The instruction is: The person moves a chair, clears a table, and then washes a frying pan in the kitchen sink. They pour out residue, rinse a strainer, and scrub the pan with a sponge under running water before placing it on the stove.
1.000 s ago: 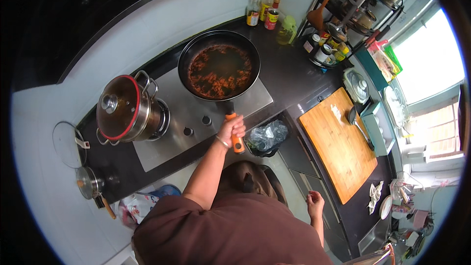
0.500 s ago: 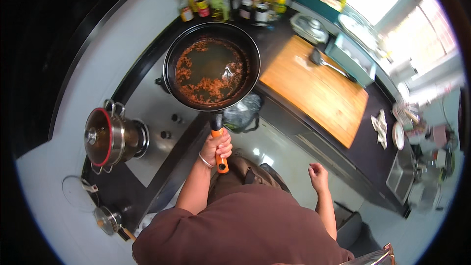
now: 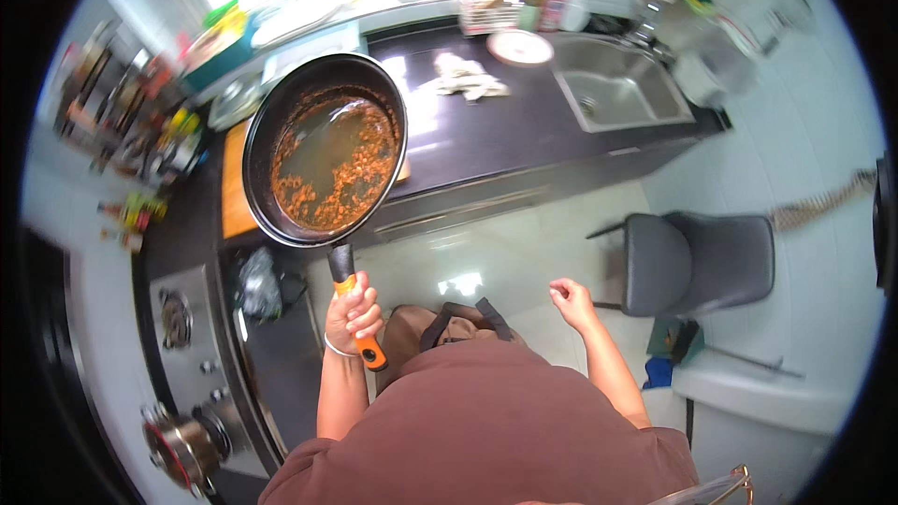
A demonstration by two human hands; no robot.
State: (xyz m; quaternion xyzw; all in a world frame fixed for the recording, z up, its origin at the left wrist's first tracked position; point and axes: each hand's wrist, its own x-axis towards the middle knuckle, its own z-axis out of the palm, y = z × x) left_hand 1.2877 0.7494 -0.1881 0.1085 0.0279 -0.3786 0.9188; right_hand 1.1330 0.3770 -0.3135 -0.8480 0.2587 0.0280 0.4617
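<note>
My left hand (image 3: 354,313) is wrapped round the orange and black handle of a frying pan (image 3: 256,189), held up in front of me above the floor. Thin oily liquid with orange-brown crumbs (image 3: 323,164) lies in the pan, gathered mostly along its right and near sides. The pan hides part of the wooden cutting board (image 3: 239,178) on the counter behind it. Off to my right, above the floor, hangs my right hand (image 3: 572,303), its fingers loosely curled with nothing seen in them.
A metal sink (image 3: 622,84) is set into the dark counter (image 3: 477,131) at the far right, with a crumpled cloth (image 3: 466,78) left of it. On the left are the stove (image 3: 192,295) and a lidded pot (image 3: 182,449). A grey chair (image 3: 692,262) stands at right.
I have turned to the right, so the sink and chair come into fuller view and the stove moves left. The pan has swung round with me, still in my left hand.
</note>
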